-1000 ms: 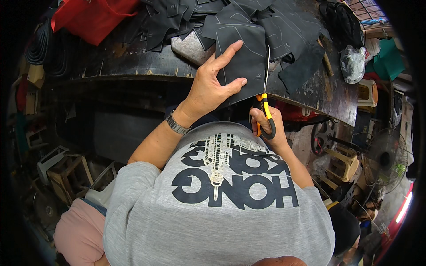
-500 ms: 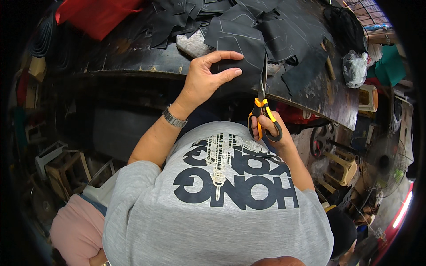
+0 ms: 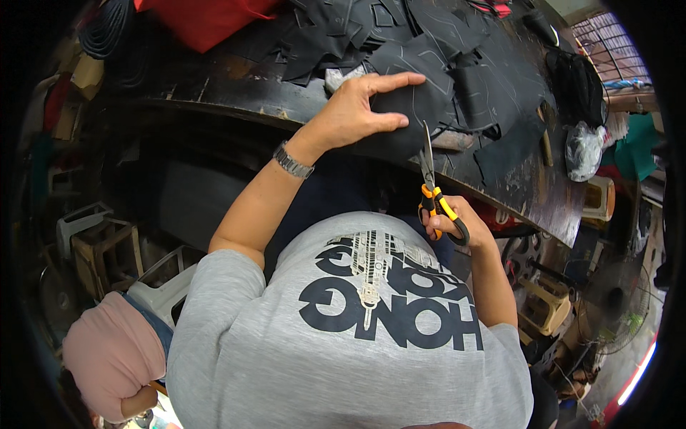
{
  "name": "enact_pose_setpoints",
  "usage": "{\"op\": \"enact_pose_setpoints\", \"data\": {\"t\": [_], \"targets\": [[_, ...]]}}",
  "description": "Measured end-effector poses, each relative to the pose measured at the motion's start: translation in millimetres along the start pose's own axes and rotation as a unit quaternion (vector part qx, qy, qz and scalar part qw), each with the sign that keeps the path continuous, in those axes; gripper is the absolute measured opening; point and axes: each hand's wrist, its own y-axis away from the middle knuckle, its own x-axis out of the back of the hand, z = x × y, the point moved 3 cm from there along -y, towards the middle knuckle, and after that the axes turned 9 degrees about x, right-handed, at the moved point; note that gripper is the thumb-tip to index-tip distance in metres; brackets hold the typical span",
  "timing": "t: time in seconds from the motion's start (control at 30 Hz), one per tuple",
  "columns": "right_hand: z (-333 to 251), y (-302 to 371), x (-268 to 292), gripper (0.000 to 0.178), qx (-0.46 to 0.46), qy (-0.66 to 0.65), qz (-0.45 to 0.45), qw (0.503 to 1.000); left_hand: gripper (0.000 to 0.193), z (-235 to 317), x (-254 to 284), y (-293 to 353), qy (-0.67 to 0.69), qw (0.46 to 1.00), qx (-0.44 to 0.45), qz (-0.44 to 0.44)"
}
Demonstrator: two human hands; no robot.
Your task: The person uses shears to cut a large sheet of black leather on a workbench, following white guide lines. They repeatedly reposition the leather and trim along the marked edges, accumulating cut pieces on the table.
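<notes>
Right grip [image 3: 468, 216]: pointed scissors [image 3: 429, 178]; white-lined black sheet [image 3: 431, 96]

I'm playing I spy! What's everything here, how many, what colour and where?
table: one, dark, across the top
scissors: one, yellow and black, right of centre
cut pieces: many, black, on the table
block: at least one, grey, by the pieces
red sheet: one, red, upper left
stick: one, brown, table's right side
bundle: one, black, upper right
plastic bag: one, clear, table's right edge
green sheet: one, green, far right
fan: one, dark, lower right
stools: several, brown and pale, both sides
another person: one, pink top, lower left
watch: one, silver, left wrist
shirt: one, grey, bottom middle
left hand: one, bare, over the pieces
right hand: one, bare, around the scissors
</notes>
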Motion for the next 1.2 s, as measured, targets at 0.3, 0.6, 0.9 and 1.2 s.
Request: {"op": "enact_pose_setpoints", "data": {"t": [0.3, 0.6, 0.9, 1.2], "targets": [[-13.3, 3.0, 9.1, 0.045, 0.01, -0.004, -0.022, 1.0, 0.062, -11.7, 11.1, -13.4, -0.142, 0.982, -0.023, 0.12], [-70.9, -50.7, 88.0, 0.032, 0.354, -0.004, 0.398, 0.846, 0.05, -8.4, -4.5, -16.3, -0.209, 0.964, -0.046, 0.161], [-41.2, -82.0, 125.6, 0.024, 0.383, -0.14, 0.477, 0.779, 0.032, -14.5, -12.3, -14.8, -0.246, 0.943, -0.081, 0.209], [-42.1, -82.5, 125.8, 0.026, 0.378, -0.134, 0.465, 0.789, 0.033, -13.1, -11.8, -14.3, -0.252, 0.942, -0.083, 0.206]]}}
